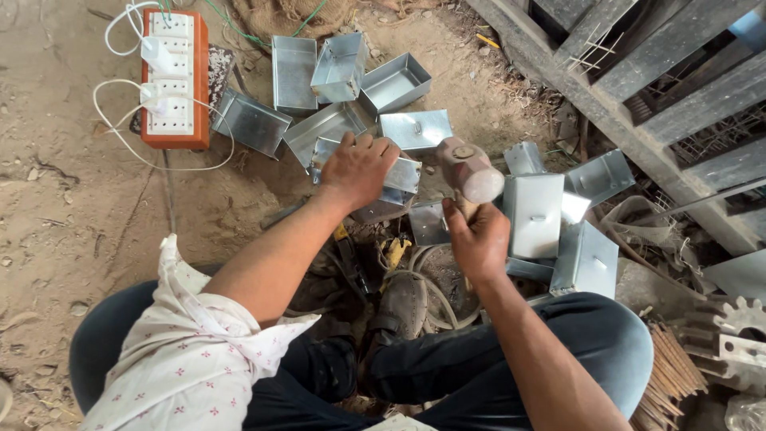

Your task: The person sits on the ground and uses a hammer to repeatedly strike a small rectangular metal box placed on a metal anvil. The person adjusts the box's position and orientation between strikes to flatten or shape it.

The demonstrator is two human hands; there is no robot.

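Note:
I sit on the dirt ground. My left hand (pixel 357 168) grips a small galvanized metal box (pixel 400 177) and presses down on it from above. My right hand (pixel 479 237) is closed around the handle of a wooden mallet (pixel 469 169), whose pinkish head hangs just right of the box, raised a little above it. Finished metal boxes (pixel 533 214) stand upright to the right of the mallet. More open metal boxes (pixel 339 66) lie scattered on the ground beyond my left hand.
An orange and white power strip (pixel 174 78) with white plugs and cables lies at the far left. Dark wooden beams (pixel 630 88) run along the right. A toothed metal part (pixel 738 335) and thin sticks (pixel 670 375) sit at bottom right.

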